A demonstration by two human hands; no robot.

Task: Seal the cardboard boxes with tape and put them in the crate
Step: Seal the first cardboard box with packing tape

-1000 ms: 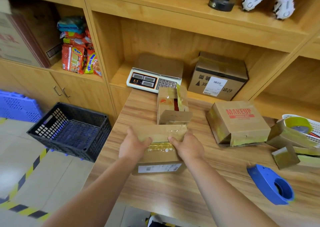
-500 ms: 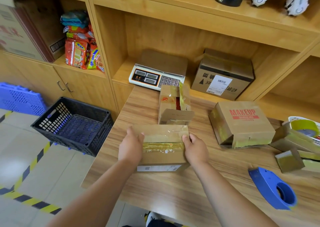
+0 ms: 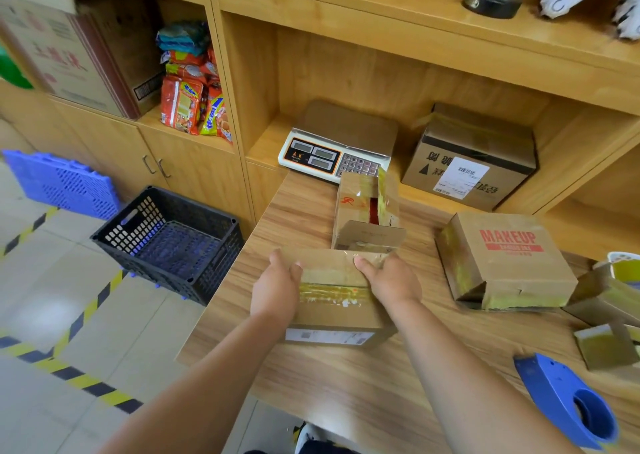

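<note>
Blue tape dispenser (image 3: 568, 405) lies idle at near right of wooden table (image 3: 346, 377). Taped box (image 3: 332, 301) sits flat at table's left part, tape strip across top. Left hand (image 3: 277, 287) and right hand (image 3: 391, 280) clasp its two sides, thumbs on top.

Judged: sealing done, pick-up starting. Next move: lift clear, swing left, lower into black crate (image 3: 169, 239) on floor just beside table.

Behind: open box (image 3: 367, 218); MAKEUP box (image 3: 509, 256) to right. Far: scale (image 3: 329, 156), wooden shelving (image 3: 381, 55).

Crate (image 3: 169, 242) left of table (image 3: 311, 377)
</note>
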